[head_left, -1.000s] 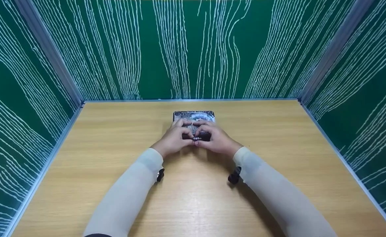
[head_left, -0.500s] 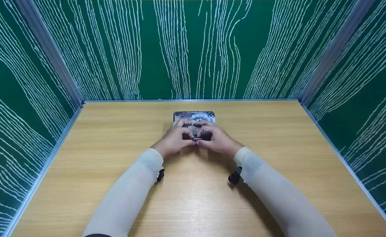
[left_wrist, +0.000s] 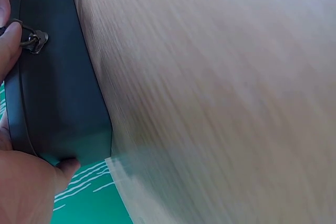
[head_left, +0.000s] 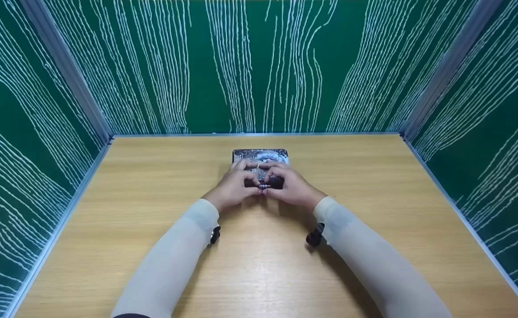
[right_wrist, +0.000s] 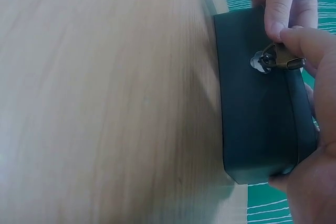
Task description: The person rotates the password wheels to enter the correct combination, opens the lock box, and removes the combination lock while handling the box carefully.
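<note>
A dark box with a patterned lid (head_left: 270, 155) stands on the wooden table, its plain front (left_wrist: 63, 87) (right_wrist: 257, 114) facing the person. A small metal padlock (right_wrist: 286, 59) hangs at a round metal fitting (left_wrist: 38, 40) on that front. Both hands curl around the box from its two sides. The left hand (head_left: 233, 187) has its thumb and a finger at the padlock, seen at the edge of the left wrist view. With thumb and index finger the right hand (head_left: 293, 187) pinches the padlock, its fingertips close to the left hand's.
Green panels with white wavy lines (head_left: 351, 66) enclose the wooden table (head_left: 259, 256) at the back and both sides, joined by grey posts (head_left: 71, 66). A dark device sits under each wrist, one at the left (head_left: 215, 235) and one at the right (head_left: 315, 235).
The right thumb and index finger have shifted very slightly at the padlock. The box and the left hand have stayed in place.
</note>
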A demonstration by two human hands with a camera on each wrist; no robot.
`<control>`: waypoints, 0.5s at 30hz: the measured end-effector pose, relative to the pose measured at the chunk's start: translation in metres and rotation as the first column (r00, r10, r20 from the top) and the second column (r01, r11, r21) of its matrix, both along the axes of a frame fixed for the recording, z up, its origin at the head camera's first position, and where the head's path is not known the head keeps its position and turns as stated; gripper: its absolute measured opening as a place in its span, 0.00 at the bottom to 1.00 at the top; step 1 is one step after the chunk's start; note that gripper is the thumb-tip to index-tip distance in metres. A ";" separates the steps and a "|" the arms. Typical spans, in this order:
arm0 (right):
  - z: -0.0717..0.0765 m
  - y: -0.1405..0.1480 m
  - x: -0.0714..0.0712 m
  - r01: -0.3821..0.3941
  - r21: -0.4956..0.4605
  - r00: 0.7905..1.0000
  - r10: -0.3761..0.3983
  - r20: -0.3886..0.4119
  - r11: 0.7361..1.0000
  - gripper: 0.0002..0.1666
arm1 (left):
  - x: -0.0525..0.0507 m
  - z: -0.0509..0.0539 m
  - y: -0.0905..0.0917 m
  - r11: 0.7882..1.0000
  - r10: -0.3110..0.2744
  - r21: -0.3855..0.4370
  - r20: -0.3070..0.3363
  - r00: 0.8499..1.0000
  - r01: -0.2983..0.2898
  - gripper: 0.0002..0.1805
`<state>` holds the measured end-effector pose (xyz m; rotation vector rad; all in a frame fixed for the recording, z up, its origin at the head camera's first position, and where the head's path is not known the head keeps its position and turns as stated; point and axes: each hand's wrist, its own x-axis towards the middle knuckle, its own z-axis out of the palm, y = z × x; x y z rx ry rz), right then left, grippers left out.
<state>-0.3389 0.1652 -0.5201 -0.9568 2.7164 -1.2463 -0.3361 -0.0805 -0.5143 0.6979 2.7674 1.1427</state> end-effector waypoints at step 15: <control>-0.001 0.000 -0.001 -0.008 -0.033 1.000 0.008 0.006 0.999 0.08 | 0.000 0.000 -0.002 1.000 -0.018 -0.019 -0.043 0.999 0.017 0.09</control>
